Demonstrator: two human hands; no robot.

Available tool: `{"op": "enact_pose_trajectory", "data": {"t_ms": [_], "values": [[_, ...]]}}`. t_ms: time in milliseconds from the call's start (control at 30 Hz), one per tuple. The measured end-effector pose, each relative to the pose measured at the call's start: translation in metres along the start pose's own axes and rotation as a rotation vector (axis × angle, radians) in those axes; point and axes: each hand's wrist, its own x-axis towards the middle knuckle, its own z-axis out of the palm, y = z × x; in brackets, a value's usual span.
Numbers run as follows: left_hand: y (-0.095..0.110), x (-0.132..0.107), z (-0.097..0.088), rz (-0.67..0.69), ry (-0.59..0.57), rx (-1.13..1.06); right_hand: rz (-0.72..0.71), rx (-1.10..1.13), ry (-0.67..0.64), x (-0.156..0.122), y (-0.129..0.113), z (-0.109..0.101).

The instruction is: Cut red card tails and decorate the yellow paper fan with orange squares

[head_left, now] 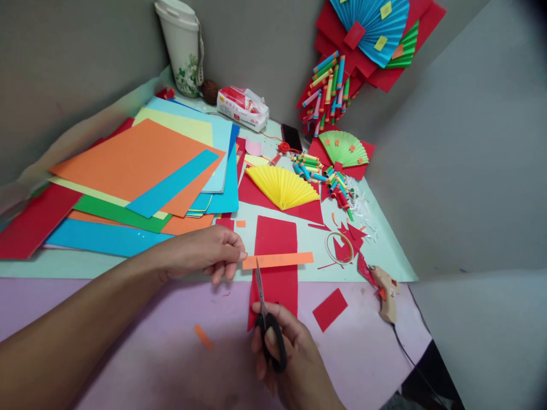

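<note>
My left hand pinches the left end of a narrow orange paper strip. Black-handled scissors are in my right hand, their blades pointing away from me and meeting the strip near its left end. Whether the blades have cut into it I cannot tell. Beneath the strip lies a long red paper piece. A small orange scrap is on the purple surface to the left of the scissors, and a small orange square lies beyond my left hand.
Coloured paper sheets are stacked at left. Behind the strip is a yellow folded fan. A tape roll, red scraps and a corded glue gun lie at right. A cup, tissue pack and phone stand or lie behind.
</note>
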Motion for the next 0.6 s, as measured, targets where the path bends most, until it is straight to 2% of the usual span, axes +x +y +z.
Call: {"op": "enact_pose_trajectory", "data": {"t_ms": [600], "values": [[-0.0003, 0.0003, 0.002, -0.015, -0.014, 0.022, 0.012, 0.033, 0.015, 0.0035, -0.0012, 0.0023]]}}
